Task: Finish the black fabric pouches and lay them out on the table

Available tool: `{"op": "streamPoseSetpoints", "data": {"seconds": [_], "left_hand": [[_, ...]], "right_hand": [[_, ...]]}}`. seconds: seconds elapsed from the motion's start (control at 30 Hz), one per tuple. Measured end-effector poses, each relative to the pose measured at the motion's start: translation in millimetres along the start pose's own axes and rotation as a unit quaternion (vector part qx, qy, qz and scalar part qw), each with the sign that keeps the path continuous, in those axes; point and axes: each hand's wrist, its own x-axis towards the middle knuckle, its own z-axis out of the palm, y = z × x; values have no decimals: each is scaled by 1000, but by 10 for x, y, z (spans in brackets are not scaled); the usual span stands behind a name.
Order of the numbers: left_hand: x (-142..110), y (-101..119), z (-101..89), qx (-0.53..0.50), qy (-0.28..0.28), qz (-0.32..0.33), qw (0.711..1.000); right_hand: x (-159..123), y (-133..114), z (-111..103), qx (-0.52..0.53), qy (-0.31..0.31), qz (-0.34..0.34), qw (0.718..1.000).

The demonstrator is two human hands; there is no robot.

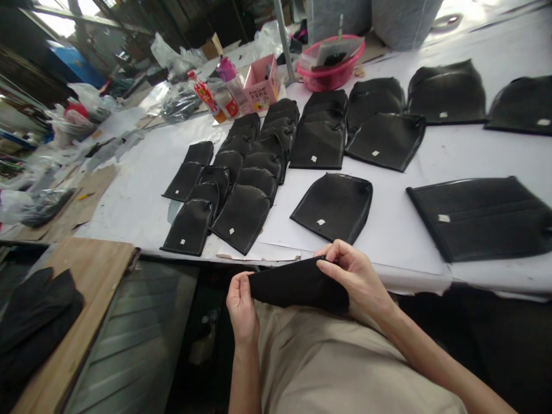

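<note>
1. While the left hand pinched one end of the black cloth between thumb and fingers, the right hand pinched its upper edge near the other end, in the head view.
2. Matte and very dark, the cloth had a fairly straight upper edge, slanting up toward the right hand, and a lower part that sagged in a soft curve.
3. It was above the beige clothing on the lap, just by the front edge of the white table.
4. Beyond that edge, a single black piece lay near the right hand, with white surface showing between it and the large black piece farther right.
5. Overlapping black pieces lay left of the single one, several with small pale stickers; a wider stretch of white surface showed to their left.
6. Behind them stood a pink box and a pink basin.
</note>
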Motion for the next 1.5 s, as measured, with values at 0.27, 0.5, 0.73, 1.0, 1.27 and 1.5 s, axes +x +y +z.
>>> {"op": "streamPoseSetpoints", "data": {"seconds": [0.27,0.5,0.73,1.0,1.27,1.5], "left_hand": [[29,-117,-8,-116,-23,-69,991],[7,61,40,236,-61,274,930],[-141,320,435,211,-271,367,864],[50,-68,84,230,-241,243,911],[-216,374,338,163,-274,214,923],[-245,352,524,38,-207,77,975]], "right_hand": [[-32,-66,75,-47,-4,-38,998],[-34,-126,105,-115,-83,-52,989],[-51,-93,226,-157,-127,-68,977],[-80,-186,41,-205,-102,-96,969],[24,-65,173,-241,-140,-139,950],[-6,58,223,-248,-82,-191,946]]}}
